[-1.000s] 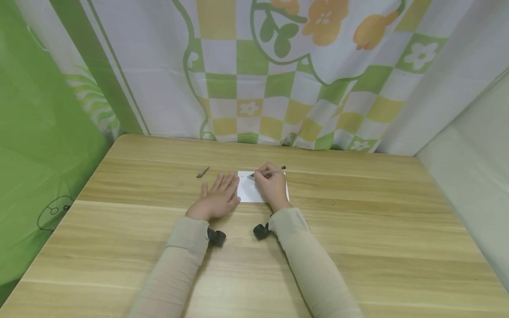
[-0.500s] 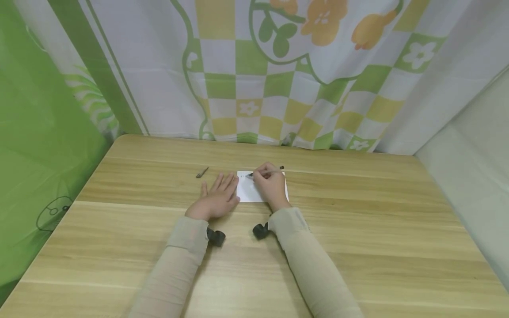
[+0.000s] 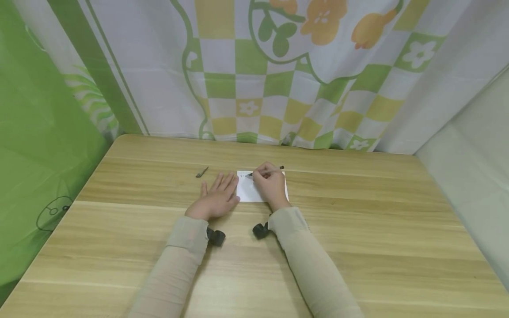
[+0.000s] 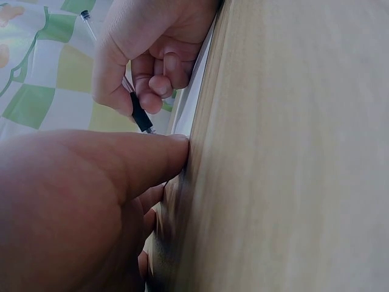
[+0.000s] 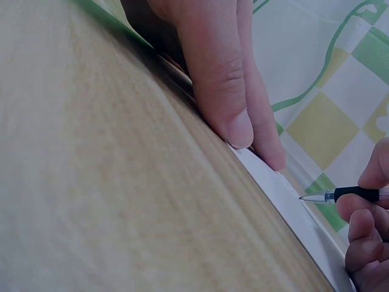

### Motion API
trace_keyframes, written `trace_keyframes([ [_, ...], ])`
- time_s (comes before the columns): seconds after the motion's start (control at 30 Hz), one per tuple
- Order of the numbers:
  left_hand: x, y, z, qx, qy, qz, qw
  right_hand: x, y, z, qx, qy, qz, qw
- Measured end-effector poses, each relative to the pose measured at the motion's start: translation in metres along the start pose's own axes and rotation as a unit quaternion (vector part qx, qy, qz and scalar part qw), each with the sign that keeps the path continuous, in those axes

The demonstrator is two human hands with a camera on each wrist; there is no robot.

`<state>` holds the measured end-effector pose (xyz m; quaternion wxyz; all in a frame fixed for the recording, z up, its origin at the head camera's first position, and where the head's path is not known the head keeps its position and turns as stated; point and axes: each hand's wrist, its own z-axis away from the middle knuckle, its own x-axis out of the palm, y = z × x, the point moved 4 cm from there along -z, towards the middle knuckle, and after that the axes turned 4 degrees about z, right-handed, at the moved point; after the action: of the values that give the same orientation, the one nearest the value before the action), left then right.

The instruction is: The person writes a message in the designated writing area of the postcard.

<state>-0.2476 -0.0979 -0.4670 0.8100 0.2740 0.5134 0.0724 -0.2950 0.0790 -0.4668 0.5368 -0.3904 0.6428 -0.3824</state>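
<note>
A small white sheet of paper (image 3: 247, 192) lies on the table, with a short row of dark marks near its top left. My right hand (image 3: 272, 183) rests on the paper and pinches a pen (image 3: 274, 171) with a clear barrel and a black grip. In the right wrist view the pen's tip (image 5: 304, 198) is at the paper's surface. My left hand (image 3: 214, 198) lies flat with its fingers spread, and in the left wrist view its thumb (image 4: 164, 155) touches the paper's edge. A pen cap (image 3: 202, 172) lies beyond the left hand.
The wooden table (image 3: 377, 247) carries all of this. A patterned curtain (image 3: 278, 88) hangs along its far edge, and green cloth (image 3: 43, 145) hangs at the left. A pale wall or panel (image 3: 469, 176) stands at the right. Small black cameras (image 3: 216, 237) sit at both wrists.
The pen's tip has shifted very slightly left over the marks since one second ago. The left hand, the paper and the cap look the same.
</note>
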Motion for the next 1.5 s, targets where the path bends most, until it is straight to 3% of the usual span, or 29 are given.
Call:
trace_keyframes([
  [1.5, 0.0008, -0.0008, -0.0011, 0.004, 0.005, -0.001, 1.0, -0.001, -0.0003, -0.0003, -0.002, 0.0, -0.002, 1.0],
])
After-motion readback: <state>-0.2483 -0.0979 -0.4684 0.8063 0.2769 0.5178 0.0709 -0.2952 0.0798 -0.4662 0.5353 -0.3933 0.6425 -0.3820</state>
